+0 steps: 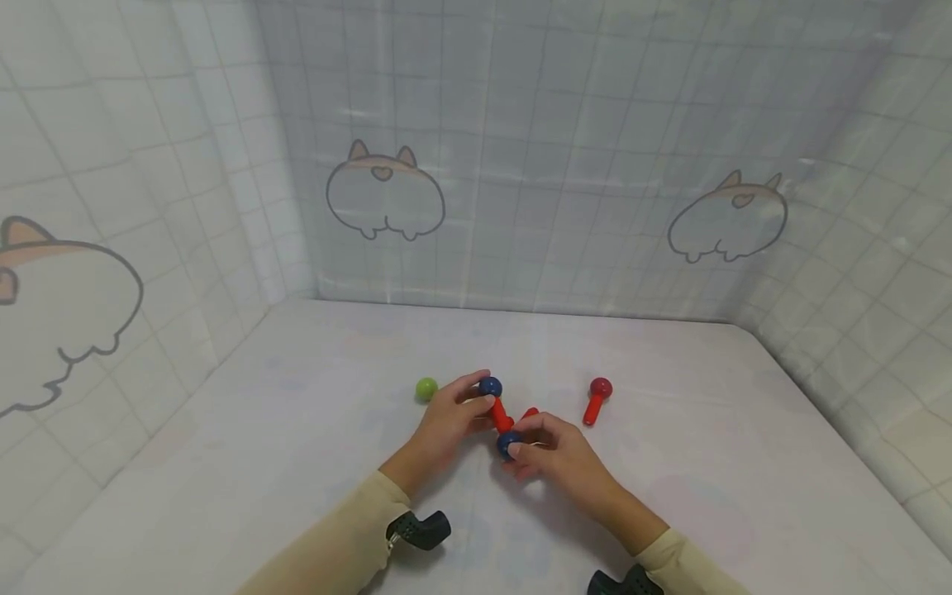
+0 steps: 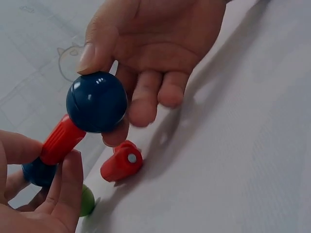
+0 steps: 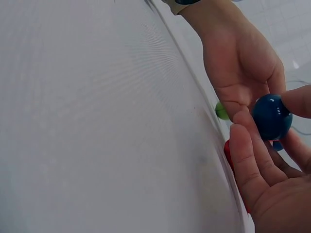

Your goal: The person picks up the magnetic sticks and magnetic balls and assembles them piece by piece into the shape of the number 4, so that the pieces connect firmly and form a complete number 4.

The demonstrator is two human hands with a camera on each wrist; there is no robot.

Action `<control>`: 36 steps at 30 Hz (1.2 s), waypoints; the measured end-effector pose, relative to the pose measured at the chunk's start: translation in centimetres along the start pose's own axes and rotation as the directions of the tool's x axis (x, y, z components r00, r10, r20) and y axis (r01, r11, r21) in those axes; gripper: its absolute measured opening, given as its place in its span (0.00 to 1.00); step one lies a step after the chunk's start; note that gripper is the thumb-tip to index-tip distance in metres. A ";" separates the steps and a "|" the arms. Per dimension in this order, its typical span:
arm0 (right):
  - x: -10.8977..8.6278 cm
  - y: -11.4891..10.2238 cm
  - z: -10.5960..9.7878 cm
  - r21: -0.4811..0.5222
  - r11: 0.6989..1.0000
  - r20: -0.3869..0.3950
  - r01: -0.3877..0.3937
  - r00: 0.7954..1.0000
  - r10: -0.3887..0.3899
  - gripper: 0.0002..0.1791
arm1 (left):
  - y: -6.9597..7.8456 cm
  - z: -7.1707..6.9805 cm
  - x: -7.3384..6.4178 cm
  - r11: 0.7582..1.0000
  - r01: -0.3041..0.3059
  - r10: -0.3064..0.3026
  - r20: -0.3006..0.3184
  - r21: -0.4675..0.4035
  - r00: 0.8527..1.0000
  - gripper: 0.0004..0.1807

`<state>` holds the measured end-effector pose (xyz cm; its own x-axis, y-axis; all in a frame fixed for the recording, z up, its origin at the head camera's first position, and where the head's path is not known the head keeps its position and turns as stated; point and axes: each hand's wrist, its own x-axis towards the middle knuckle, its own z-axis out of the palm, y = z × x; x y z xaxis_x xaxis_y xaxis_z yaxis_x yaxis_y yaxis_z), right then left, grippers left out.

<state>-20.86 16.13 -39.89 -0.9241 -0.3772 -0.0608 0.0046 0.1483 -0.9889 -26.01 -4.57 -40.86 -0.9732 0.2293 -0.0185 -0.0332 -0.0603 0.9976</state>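
Observation:
Both hands work on a magnetic piece above the table: a red magnetic rod [image 2: 63, 140] with a blue ball at each end. My left hand [image 1: 449, 416] pinches the rod near the far blue ball [image 1: 490, 387], its fingers also about that ball. With thumb and fingers, my right hand [image 1: 561, 454] holds the near blue ball [image 2: 96, 102], which meets the rod's other end. Below them, a loose red rod [image 2: 121, 164] lies on the table, a silvery tip showing. It is partly hidden by the right hand in the head view.
A green ball [image 1: 426, 389] lies just left of the left hand. Off to the right is a red ball [image 1: 601, 387] joined to another red rod [image 1: 592, 410]. The white table [image 1: 297, 463] is bounded by tile-patterned sheets [image 1: 521, 165] at the back and sides.

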 end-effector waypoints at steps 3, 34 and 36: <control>0.0 0.1 0.1 -0.029 1.000 0.020 0.008 1.000 -0.008 0.22 | 0.2 0.0 -0.2 0.997 -0.002 0.003 -0.010 0.083 1.000 0.27; -0.1 0.0 0.3 -0.189 0.982 0.185 0.031 0.983 0.005 0.18 | -0.2 -0.5 -0.9 0.859 -0.025 0.053 -0.040 0.511 0.998 0.23; 0.0 0.0 0.2 -0.197 0.980 0.184 0.021 0.983 0.016 0.17 | -0.1 -0.3 -0.9 0.830 -0.046 0.077 -0.033 0.556 0.996 0.23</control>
<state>-20.76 15.99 -39.96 -0.8381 -0.5362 -0.1007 -0.0898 0.3176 -0.9440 -25.16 -5.11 -41.00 -0.9799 0.1913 0.0564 0.1434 0.4791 0.8660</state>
